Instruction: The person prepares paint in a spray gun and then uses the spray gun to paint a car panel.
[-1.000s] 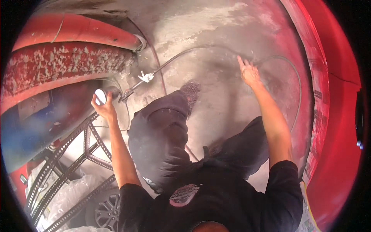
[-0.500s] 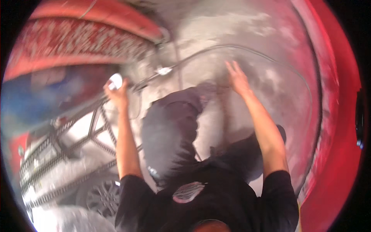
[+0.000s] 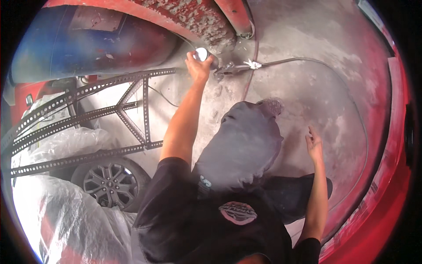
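Wrapped around a small can with a round white end (image 3: 201, 54) is my left hand (image 3: 198, 67), held out ahead over the floor. The can's dark side shows beyond my fingers. Close by on the floor, a dark metal fitting (image 3: 227, 69) sits at the end of an air hose (image 3: 303, 60), with a white tie (image 3: 253, 64) around the hose. My right hand (image 3: 314, 145) hangs low on the right, open and empty, its fingers loosely bent and apart. One of my knees (image 3: 246, 132) is bent up between my arms.
A black perforated metal frame (image 3: 118, 108) stands at left, with a wheel (image 3: 112, 182) and plastic sheeting (image 3: 74, 220) near it. A blue drum (image 3: 96, 42) lies beyond, beside red, dirt-crusted parts (image 3: 193, 20). A red panel (image 3: 373, 211) curves along the right.
The view has swung left, so the frame and drum show more fully. My left hand keeps the can, now nearer the hose's metal fitting. My right hand has lowered.
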### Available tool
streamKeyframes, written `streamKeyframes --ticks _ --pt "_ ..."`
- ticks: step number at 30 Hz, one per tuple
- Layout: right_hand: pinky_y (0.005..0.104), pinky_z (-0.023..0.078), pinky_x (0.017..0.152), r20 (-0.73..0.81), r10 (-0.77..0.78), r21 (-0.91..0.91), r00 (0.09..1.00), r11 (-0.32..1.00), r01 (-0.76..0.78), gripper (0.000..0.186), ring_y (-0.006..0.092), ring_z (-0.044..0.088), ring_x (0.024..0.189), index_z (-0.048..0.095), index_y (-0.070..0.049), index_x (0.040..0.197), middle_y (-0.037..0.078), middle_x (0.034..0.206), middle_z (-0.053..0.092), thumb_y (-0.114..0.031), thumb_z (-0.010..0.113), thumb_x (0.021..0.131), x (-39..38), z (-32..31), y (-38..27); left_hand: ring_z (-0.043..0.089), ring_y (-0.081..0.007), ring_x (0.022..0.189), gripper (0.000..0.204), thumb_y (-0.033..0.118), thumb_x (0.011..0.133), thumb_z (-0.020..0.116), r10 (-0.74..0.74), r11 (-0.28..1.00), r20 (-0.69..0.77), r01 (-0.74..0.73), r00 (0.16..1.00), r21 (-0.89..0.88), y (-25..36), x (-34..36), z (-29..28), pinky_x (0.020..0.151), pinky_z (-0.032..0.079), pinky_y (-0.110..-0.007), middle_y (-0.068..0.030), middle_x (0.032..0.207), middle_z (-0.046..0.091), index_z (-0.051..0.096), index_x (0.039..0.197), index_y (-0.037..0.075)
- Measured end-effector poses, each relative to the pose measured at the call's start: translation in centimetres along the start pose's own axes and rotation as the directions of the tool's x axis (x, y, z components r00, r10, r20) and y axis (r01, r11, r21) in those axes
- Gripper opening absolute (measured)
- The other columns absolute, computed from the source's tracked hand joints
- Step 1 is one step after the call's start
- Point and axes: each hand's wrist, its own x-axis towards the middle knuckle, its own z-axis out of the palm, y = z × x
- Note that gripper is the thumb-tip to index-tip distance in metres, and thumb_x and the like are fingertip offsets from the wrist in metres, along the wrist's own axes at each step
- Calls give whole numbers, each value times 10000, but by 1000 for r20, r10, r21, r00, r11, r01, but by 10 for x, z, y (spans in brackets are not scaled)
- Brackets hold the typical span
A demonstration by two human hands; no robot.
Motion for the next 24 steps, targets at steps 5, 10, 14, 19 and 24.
streamKeyframes --ticks 5,10,14,19,24 --pt "418 546 899 -56 91 -37 994 995 -94 463 328 705 995 589 -37 1431 253 1280 676 -133 640 981 -27 -4 -6 599 -435 1093 781 355 646 908 -34 999 47 35 998 -28 8 6 27 953 482 -508 -254 1183 571 546 1249 16" --pt "418 540 900 -103 95 -38 990 994 -99 458 326 703 978 596 -42 1425 258 1236 686 -156 641 983 -35 -7 -3 601 -435 1084 795 364 642 918 -32 998 34 34 999 -60 23 12 54 950 480 -518 -259 1175 571 539 1254 26" --pt "427 537 893 -86 208 -48 974 976 -212 461 328 705 976 598 -53 1426 258 1187 701 -166 643 982 -38 -4 -9 595 -436 1093 779 356 654 917 -9 998 80 14 997 -64 13 15 65 953 476 -522 -255 1174 571 530 1246 27" --pt "433 541 888 -124 212 -50 969 974 -220 455 340 712 969 602 -58 1422 259 1162 710 -170 638 982 -45 0 6 580 -436 1119 761 329 656 932 -14 997 134 24 991 -76 3 21 76 977 468 -519 -247 1196 564 521 1224 34" --pt "435 542 890 -131 210 -39 969 976 -216 461 353 716 972 597 -55 1427 272 1124 715 -172 637 982 -51 -3 10 574 -434 1142 801 323 666 943 13 998 153 -4 988 -63 13 22 82 996 464 -512 -246 1216 560 517 1279 32"
